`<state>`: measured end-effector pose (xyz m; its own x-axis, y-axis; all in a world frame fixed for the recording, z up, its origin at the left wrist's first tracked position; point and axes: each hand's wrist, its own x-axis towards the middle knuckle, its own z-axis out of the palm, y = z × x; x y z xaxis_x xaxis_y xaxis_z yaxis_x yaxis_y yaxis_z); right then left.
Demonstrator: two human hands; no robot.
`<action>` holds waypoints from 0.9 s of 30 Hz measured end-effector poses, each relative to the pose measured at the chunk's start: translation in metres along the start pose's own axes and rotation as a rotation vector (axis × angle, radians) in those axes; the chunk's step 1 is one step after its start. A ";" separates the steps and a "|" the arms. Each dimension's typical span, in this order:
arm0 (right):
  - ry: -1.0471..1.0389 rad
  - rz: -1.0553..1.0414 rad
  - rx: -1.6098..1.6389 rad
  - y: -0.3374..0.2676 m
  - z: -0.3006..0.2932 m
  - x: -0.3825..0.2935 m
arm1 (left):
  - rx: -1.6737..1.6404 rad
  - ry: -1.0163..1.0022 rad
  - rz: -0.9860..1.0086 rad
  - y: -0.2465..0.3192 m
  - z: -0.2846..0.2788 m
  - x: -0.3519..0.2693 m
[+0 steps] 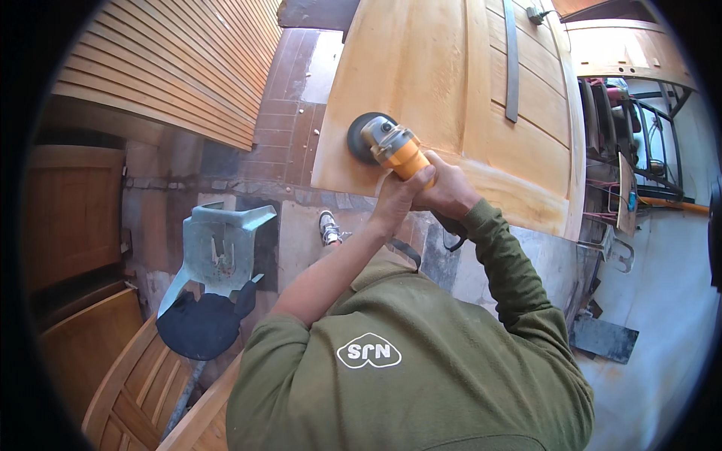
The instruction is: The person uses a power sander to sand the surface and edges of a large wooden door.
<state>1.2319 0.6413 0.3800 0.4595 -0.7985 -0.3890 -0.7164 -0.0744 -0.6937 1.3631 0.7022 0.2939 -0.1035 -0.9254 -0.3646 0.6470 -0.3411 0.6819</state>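
An angle grinder [407,158] with a yellow-orange body and grey metal head is gripped in both hands. My left hand [396,194] wraps the body from the left. My right hand [449,183] closes around its rear from the right, and the two hands meet there. The round dark disc [361,138] at its head is over the near left corner of a wooden door panel [417,73] and appears to touch it. Pale dust marks the panel's near edge. A long flat dark strip [511,67] lies on the panel to the right of the grinder.
A pale green plastic chair [220,248] stands at my left, a black cloth item [200,324] on it. A slatted wooden panel [175,62] is at upper left. Black metal frames [657,129] crowd the right. A plug connector [535,16] with a cord rests on the door panel's far side.
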 end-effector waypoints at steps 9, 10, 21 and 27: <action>-0.009 0.055 0.009 -0.001 0.000 0.000 | 0.048 0.060 0.169 0.000 0.005 -0.003; 0.026 -0.002 0.061 0.001 0.001 0.007 | 0.031 0.033 0.092 0.002 0.001 0.009; -0.193 -0.059 -0.041 -0.034 0.051 -0.001 | -0.092 0.248 0.011 0.010 -0.036 -0.070; -0.004 0.117 0.066 -0.025 0.040 -0.018 | 0.020 0.077 -0.034 0.015 -0.026 -0.039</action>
<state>1.2624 0.6813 0.3797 0.3768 -0.7972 -0.4717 -0.7292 0.0587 -0.6817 1.3966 0.7374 0.3018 -0.0662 -0.8979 -0.4351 0.6291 -0.3761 0.6803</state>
